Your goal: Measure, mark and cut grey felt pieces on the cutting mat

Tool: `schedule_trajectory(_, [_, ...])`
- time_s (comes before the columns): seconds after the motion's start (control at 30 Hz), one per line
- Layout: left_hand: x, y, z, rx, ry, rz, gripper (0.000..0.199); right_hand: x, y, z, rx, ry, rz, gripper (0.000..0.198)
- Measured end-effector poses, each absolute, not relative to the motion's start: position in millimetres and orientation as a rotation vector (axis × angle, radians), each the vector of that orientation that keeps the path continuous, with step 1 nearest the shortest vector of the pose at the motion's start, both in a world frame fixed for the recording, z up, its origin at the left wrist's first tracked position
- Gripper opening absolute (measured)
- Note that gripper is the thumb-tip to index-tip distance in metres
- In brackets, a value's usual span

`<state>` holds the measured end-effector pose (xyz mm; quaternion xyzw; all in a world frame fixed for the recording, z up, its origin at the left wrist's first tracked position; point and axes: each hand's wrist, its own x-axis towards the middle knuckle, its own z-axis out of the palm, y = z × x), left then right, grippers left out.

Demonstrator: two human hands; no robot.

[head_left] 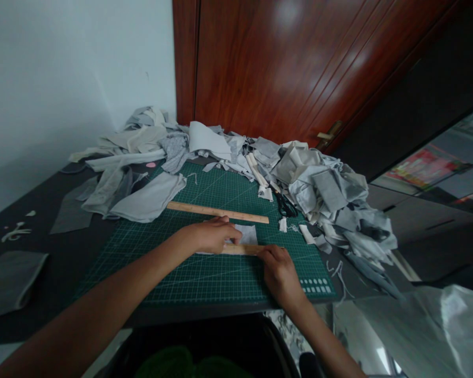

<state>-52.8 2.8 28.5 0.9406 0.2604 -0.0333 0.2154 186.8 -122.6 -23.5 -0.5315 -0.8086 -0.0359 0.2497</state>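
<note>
A small piece of light grey fabric (249,233) lies on the green cutting mat (205,286), with a wooden ruler (242,250) across its near side. My left hand (215,235) is bent over the fabric and the ruler's left part, its fingers curled down on them and hiding that end. At the ruler's other end, my right hand (279,270) is closed, thumb and fingers pinching it against the mat. Just beyond both hands rests a second wooden ruler (220,211), which neither hand touches.
Heaped fabric scraps (299,168) line the table's back and right side. Black scissors (286,205) lie by the heap. More grey cloth (147,199) covers the mat's left corner, and a folded grey piece (13,281) sits at far left. A wooden door (260,68) stands behind.
</note>
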Motion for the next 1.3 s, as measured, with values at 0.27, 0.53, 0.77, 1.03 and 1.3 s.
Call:
schedule_trajectory(0.27, [-53,-1,32,2.589,0.739,-0.047,0.023,168,-117,-27,-1.409,-2.23,-0.037,0.038])
schedule_trajectory(0.53, [-52,-4,37,2.591,0.755,-0.008,0.008,144,-115,-18,-1.365,-2.25,0.034,0.042])
schedule_trajectory(0.77, [-52,-3,33,2.598,0.738,0.039,0.007,137,-119,-15,-1.42,-2.322,-0.143,0.031])
schedule_trajectory(1.03, [-53,-2,30,2.585,0.732,0.081,0.006,141,-119,-17,-1.397,-2.263,-0.079,0.036])
schedule_trajectory(1.3, [-51,0,28,2.61,0.725,0.05,0.013,124,-112,-9,-1.387,-2.356,-0.111,0.03])
